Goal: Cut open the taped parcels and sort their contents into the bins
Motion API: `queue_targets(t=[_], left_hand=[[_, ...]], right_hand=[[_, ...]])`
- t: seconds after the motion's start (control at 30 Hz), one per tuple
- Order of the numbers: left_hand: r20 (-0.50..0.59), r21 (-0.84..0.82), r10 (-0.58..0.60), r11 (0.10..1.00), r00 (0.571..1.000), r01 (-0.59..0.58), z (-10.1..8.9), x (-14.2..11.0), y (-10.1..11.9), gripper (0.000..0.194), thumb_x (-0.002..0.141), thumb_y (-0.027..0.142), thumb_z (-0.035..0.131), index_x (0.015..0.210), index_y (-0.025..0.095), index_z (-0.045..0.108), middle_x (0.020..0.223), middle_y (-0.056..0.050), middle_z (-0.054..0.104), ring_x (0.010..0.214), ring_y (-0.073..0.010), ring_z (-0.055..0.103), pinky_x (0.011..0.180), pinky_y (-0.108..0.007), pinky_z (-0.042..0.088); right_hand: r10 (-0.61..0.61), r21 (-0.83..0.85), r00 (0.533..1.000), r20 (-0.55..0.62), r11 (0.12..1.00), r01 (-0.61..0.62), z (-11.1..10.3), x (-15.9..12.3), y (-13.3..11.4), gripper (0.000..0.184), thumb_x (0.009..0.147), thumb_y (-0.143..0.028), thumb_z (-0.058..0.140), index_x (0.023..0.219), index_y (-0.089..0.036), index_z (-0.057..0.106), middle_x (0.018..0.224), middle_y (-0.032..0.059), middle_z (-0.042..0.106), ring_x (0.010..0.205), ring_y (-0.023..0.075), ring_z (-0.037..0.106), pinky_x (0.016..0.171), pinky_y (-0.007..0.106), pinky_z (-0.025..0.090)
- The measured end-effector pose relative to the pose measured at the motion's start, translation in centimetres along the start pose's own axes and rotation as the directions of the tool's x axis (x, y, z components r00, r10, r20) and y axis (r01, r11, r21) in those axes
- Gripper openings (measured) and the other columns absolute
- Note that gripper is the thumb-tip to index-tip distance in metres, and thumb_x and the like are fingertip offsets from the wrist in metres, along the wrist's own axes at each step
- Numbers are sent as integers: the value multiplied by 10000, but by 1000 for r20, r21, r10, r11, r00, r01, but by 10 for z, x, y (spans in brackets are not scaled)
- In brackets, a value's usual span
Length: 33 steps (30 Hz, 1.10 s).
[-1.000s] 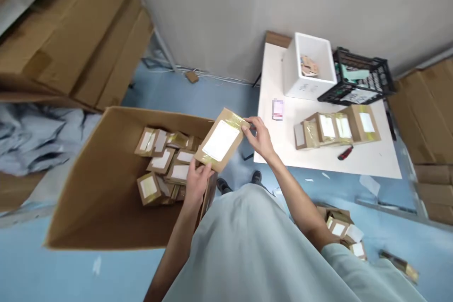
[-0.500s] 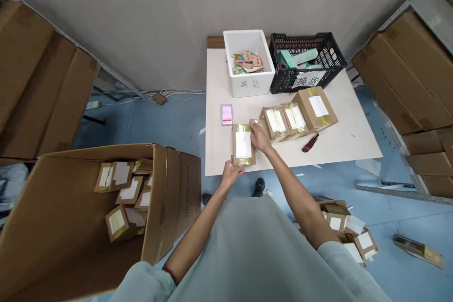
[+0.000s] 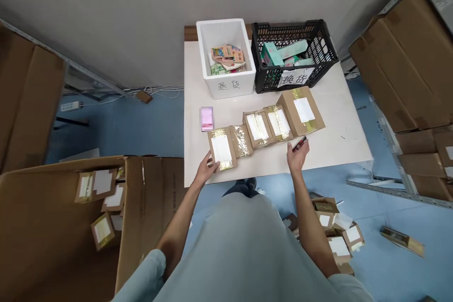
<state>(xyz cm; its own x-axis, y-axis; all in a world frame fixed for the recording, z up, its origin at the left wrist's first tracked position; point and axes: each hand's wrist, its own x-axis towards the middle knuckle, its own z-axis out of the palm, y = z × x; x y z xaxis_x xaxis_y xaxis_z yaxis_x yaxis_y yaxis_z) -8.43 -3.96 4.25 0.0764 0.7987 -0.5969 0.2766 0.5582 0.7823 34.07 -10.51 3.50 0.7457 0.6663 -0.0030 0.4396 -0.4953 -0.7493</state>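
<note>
On the white table (image 3: pixel 339 144), several taped cardboard boxes stand side by side in a slanting row. The leftmost labelled cardboard box (image 3: pixel 231 149) has my left hand (image 3: pixel 205 169) at its front left corner, thumb and fingers closed on the edge. To its right is a small taped box (image 3: pixel 241 141) with no label showing, then two labelled boxes (image 3: pixel 259 131) and a larger box (image 3: pixel 313 112). My right hand (image 3: pixel 297 155) is wrapped round a red and black utility knife (image 3: pixel 300 143) just in front of the larger box; whether its blade is out cannot be seen.
A white bin (image 3: pixel 230 86) of small packets and a black crate (image 3: pixel 260 78) of green boxes stand at the back. A phone (image 3: pixel 206 119) lies at the left. A big carton (image 3: pixel 155 188) of parcels is left of me; more parcels (image 3: pixel 338 245) lie on the floor.
My right hand has left the small box and moved right, taking up the utility knife. The leftmost box now sits against the row, with my left hand still at its corner. The view has shifted.
</note>
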Motion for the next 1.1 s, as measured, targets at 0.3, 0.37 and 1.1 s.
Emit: queue_targets(t=[0.3,0.37,1.1], left_hand=[[101,37,152,987,983,-156,57,78,39,955,875,423,904,1728,237,520,1388,-141,753,1177,-267,770,1047,-429,652],[112,53,158,985,981,-165,77,100,56,950,856,411,928,1708,228,551,1349,-139,765,1124,-261,783,1040,-427,648],[-256,27,38,999,966,-33,240,139,148,505,1036,336,734,1512,182,665,1410,-157,772,1184,-251,769,1054,-377,614]], right_hand=[[59,-110,996,66,993,-52,-41,85,2,1101,942,-647,626,1824,-105,252,1569,299,610,1263,371,747,1144,523,593],[101,-159,992,73,983,-89,-43,101,2,1097,928,-609,648,1814,-82,272,1553,312,619,1275,395,739,1155,550,581],[-158,-87,815,557,965,246,-21,200,1,810,1007,-606,729,1678,-183,565,1653,244,591,1544,441,570,1272,644,493]])
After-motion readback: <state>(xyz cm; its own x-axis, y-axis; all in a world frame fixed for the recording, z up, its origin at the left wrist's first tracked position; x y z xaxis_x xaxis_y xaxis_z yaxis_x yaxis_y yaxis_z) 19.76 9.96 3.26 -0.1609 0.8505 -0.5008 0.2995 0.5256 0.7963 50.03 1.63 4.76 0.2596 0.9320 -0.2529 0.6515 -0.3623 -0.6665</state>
